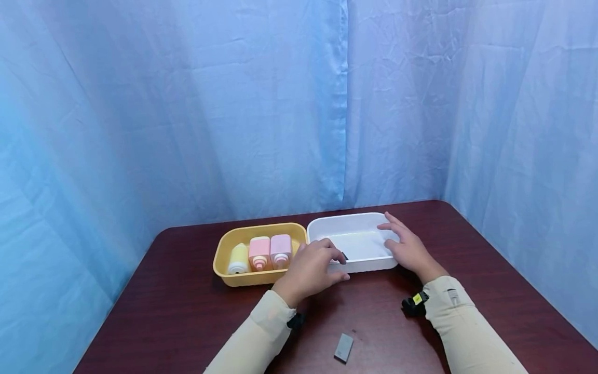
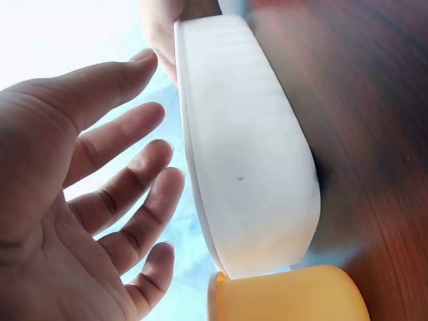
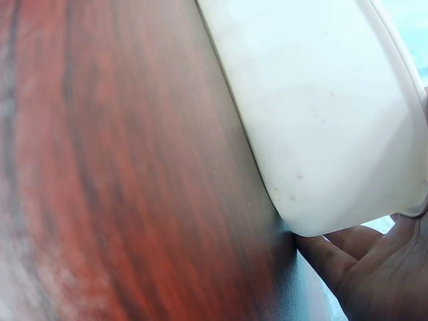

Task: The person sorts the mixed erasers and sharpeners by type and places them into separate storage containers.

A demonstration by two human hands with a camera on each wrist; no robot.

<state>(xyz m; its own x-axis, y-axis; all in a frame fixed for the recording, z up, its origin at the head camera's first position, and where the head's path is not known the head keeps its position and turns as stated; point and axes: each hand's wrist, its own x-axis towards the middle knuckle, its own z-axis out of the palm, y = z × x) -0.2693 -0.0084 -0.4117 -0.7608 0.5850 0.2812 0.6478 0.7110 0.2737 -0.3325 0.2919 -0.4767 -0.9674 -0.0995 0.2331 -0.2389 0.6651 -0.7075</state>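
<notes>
A white plastic tray sits on the table between the hands. My left hand hovers at its front left side with loosely bent, spread fingers; in the left wrist view, the fingers stand apart from the tray wall and hold nothing. A small dark item, partly hidden, shows beside the left fingertips. At the tray's right end, my right hand holds the rim, some fingers over the inside. The right wrist view shows other fingers along the outer end wall.
Against the white tray's left end stands a yellow tray. In it lie a yellow bottle, a pink bottle and a lilac bottle. A small grey rectangular block lies near the front. Blue curtains surround the table.
</notes>
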